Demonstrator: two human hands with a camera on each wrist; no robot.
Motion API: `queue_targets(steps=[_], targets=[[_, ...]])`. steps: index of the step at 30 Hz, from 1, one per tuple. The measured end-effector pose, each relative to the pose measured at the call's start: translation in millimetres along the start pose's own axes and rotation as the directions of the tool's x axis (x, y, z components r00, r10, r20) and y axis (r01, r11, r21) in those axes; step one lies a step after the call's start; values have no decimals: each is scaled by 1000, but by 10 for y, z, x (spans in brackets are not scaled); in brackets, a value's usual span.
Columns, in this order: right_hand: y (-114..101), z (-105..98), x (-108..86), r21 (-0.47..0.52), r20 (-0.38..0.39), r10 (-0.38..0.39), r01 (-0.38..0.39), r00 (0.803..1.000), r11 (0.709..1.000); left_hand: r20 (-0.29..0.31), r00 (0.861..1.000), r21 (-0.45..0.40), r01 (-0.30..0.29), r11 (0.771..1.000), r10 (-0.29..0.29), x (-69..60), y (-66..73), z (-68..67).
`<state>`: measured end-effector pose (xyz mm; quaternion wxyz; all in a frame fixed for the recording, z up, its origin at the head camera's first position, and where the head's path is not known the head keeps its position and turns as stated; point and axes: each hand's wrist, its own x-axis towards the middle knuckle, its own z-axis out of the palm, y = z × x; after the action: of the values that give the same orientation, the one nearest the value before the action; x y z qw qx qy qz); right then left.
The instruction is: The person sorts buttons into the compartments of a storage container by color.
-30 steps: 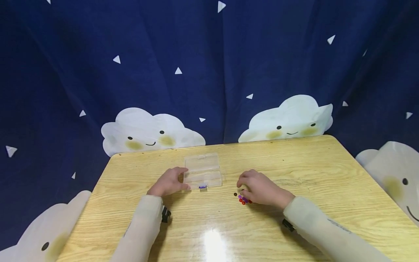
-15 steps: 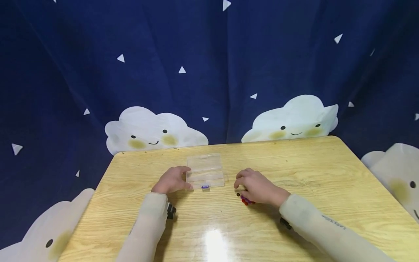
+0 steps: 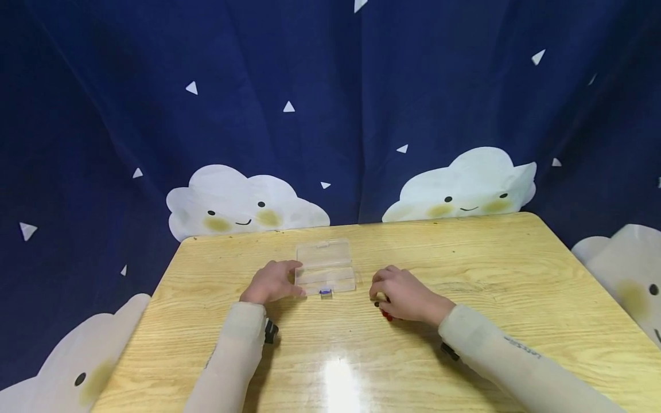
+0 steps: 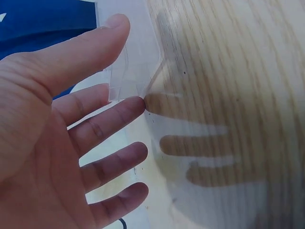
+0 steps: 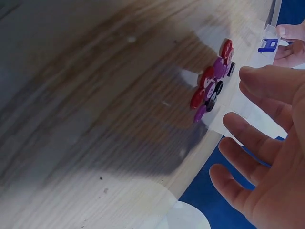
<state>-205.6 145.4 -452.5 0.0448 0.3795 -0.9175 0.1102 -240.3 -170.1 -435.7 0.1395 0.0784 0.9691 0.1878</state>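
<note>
A clear plastic box (image 3: 325,280) lies with its lid (image 3: 323,253) folded back and a blue-purple latch (image 3: 325,292) at its front. My left hand (image 3: 269,282) is at the box's left side, its thumb and fingers spread at the edge. In the left wrist view, the fingers are nearly straight and a fingertip seems to touch the box corner (image 4: 136,81). Small round discs (image 5: 209,90) in red, purple and black, with white marks, lie clustered on the table. My right hand (image 3: 408,293) hovers over them with loosely bent fingers and no disc visible between them.
The wooden table (image 3: 465,264) reaches back to a dark blue curtain (image 3: 289,51) printed with clouds and triangles. The box stands left of the discs, toward the back of the table.
My right hand has moved slightly left and over the discs, covering more of them. The left hand stays at the box. The whole head view has shifted slightly.
</note>
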Motion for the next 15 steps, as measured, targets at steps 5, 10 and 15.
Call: queue_targets(steps=[5,10,15], targets=[[4,4,0,-7,8,2,-2,1000,1000,-7,1000,15,-1,1000,1,12,-5,14],[-8,-18,6,-4,23,5,-5,1000,1000,2,1000,-2,8,1000,-8,14,-11,17],[-12,-42,7,-4,25,4,-4,1000,1000,8,1000,-22,11,1000,-11,4,0,8]])
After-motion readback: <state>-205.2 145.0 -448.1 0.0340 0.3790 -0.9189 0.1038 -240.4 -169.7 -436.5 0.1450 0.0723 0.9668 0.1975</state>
